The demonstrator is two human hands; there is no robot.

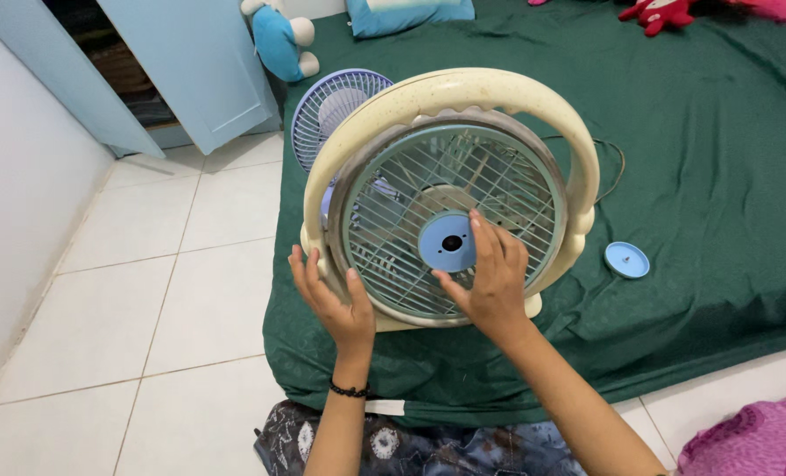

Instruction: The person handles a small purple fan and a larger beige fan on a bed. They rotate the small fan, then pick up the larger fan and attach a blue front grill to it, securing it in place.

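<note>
1. The left hand (335, 300) is open, its palm and fingers flat against the lower left rim of the fan (450, 198); it steadies the frame and does not clasp it. A black bead bracelet (350, 390) sits at that wrist.
2. The right hand (491, 278) lies half open on the grille (499, 189), fingers spread beside the blue hub (448, 241), thumb just under it. It holds nothing.
3. The fan stands upright on the mattress (719, 203) near its front edge, toward the front left corner, grille facing the person.
4. To work well here, I judge the left palm should keep the cream frame from tipping while the right fingers press evenly around the hub, off the thin wires, which would likely bend.
5. A loose blue cap (626, 260) lies on the green sheet right of the fan, apart from it.
6. A cord (611, 167) loops out behind the fan's right side and could snag if the fan turns.
7. A 2nd grille (335, 110), pale purple, leans just behind the fan at the mattress's left edge, close enough to crowd it.
8. Farther back sit a blue and white plush (280, 40), a blue pillow (409, 16) and a red toy (659, 14) near the far edge.
9. Left, on the tiled floor (172, 264), a light blue door (194, 66) stands open.
</note>
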